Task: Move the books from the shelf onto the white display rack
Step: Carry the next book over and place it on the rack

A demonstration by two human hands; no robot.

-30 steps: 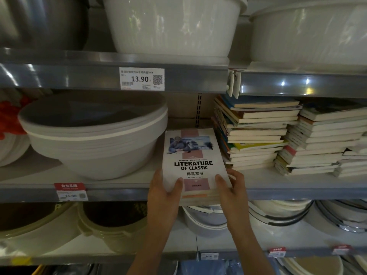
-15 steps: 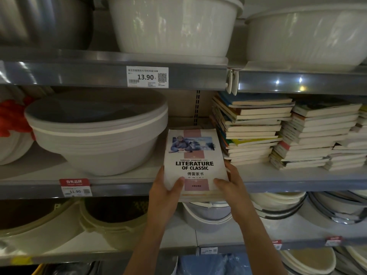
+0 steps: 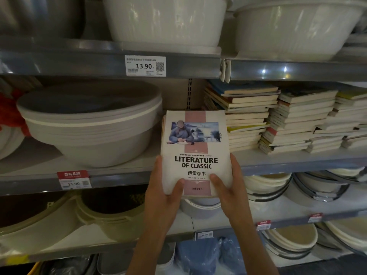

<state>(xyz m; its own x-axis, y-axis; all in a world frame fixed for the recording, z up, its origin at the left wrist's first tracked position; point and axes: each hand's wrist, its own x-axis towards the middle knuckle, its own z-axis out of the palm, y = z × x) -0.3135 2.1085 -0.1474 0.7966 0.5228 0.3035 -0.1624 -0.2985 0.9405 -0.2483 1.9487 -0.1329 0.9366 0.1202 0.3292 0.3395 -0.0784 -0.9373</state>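
Note:
A small stack of books, topped by a white and pink cover reading "Literature of Classic" [image 3: 195, 147], is held over the front edge of the middle shelf [image 3: 297, 161]. My left hand [image 3: 164, 193] grips its lower left corner, thumb on the cover. My right hand [image 3: 228, 187] grips the lower right corner the same way. Further piles of books [image 3: 278, 120] lie flat on the shelf to the right. The white display rack is not in view.
Nested white basins [image 3: 89, 126] stand left of the held books on the same shelf. More white basins [image 3: 168, 18] sit on the shelf above, and bowls and lids [image 3: 317, 187] fill the shelves below. Price tags [image 3: 145, 65] hang on the shelf edges.
Both hands have drawn the book stack toward me and slightly up, so it sticks out further past the shelf edge. The view has come closer.

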